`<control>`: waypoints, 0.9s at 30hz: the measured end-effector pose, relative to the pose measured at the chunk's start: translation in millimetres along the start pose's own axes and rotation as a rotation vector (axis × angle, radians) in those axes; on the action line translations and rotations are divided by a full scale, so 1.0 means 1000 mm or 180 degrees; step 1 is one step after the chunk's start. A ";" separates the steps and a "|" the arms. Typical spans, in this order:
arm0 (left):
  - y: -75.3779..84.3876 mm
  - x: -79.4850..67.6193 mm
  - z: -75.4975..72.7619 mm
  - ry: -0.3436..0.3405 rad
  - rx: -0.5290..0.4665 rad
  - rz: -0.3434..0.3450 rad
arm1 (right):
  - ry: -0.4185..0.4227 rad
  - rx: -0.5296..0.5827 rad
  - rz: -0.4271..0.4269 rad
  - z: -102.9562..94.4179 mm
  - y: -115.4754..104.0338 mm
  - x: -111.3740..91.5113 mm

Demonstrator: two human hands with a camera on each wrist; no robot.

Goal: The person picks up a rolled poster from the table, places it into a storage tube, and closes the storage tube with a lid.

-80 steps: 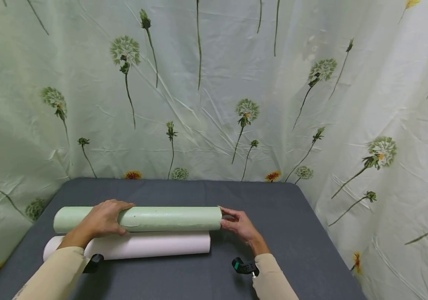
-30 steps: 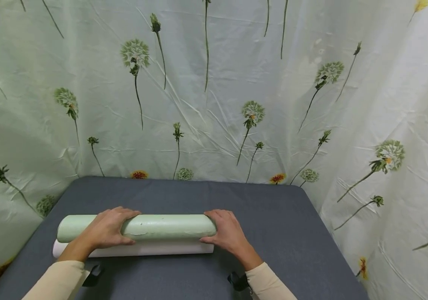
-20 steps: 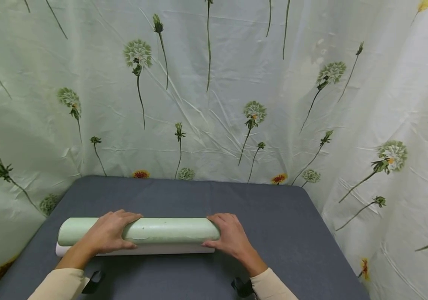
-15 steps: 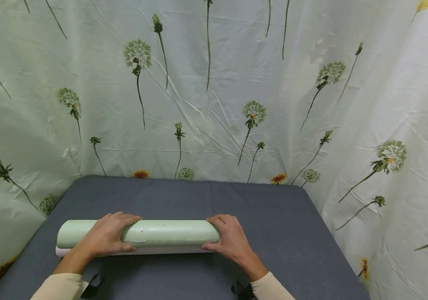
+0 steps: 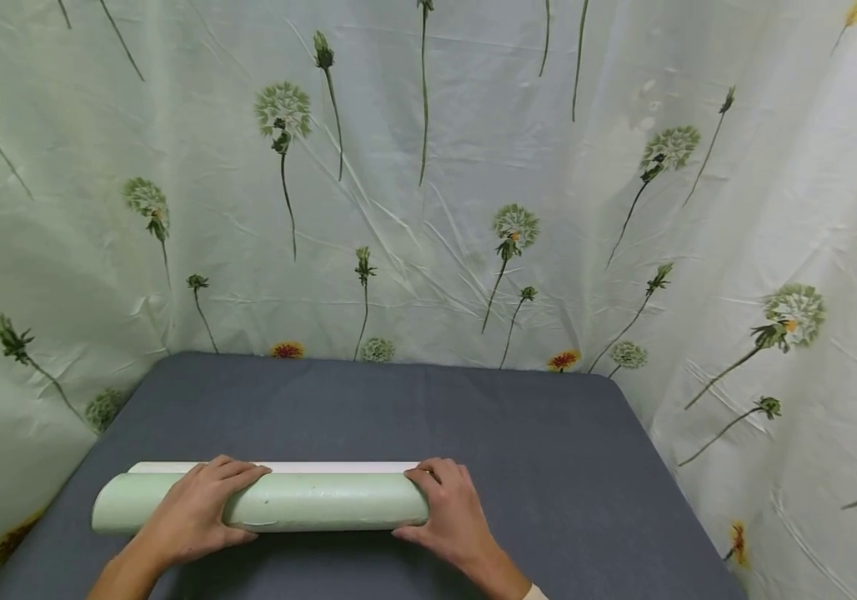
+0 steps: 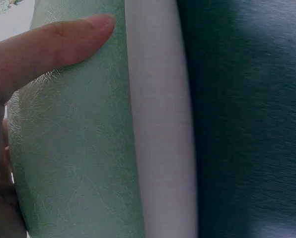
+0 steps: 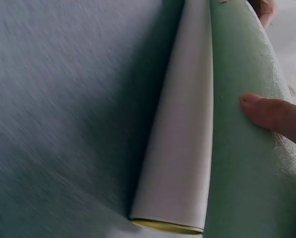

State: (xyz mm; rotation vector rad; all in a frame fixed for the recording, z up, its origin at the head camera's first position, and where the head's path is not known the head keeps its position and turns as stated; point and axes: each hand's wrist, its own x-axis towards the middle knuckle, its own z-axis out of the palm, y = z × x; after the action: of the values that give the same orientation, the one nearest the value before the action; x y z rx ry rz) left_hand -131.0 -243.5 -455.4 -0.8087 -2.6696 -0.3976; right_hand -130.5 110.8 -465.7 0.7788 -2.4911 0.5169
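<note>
A thick, pale green roll (image 5: 323,504) of wrinkled sheet, like wallpaper, lies lengthwise between both hands. My left hand (image 5: 199,510) grips it left of its middle, fingers over the top and thumb on the near side. Around its right end curls my right hand (image 5: 449,515), held the same way. A thinner white roll (image 5: 338,467) shows as a strip just behind the green one in the head view; the rest of it is hidden. Both wrist views show a thumb (image 7: 269,115) pressing the green surface, with the white roll (image 6: 163,124) alongside. The far fingers are mostly hidden.
A dark grey cloth-covered table (image 5: 548,467) with rounded far corners carries the rolls. Behind and beside it hangs a pale curtain (image 5: 428,208) printed with dandelions. The table's right edge slants toward the front right.
The green roll has come from behind the white roll, over it, to its near side. My right hand has shifted from the roll's end face to a grip over it. The view has shifted slightly.
</note>
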 end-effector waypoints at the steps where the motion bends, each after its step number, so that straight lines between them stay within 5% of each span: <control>1: 0.000 -0.003 0.002 0.0039 0.0019 0.0018 | 0.0026 0.0007 -0.0011 0.002 -0.002 -0.002; 10: -0.003 -0.025 0.027 0.0459 0.0049 0.0213 | 0.0079 0.0064 0.0078 0.019 -0.009 -0.019; 27: -0.012 -0.039 0.052 0.0526 -0.0086 0.0287 | 0.0205 0.0019 0.0130 0.049 -0.011 -0.033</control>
State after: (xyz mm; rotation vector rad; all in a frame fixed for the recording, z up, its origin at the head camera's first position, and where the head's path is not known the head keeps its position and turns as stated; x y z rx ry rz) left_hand -118.4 -253.3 -519.9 -0.8615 -2.4710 -0.4579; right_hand -115.7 93.3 -521.5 0.7038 -2.4516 0.5551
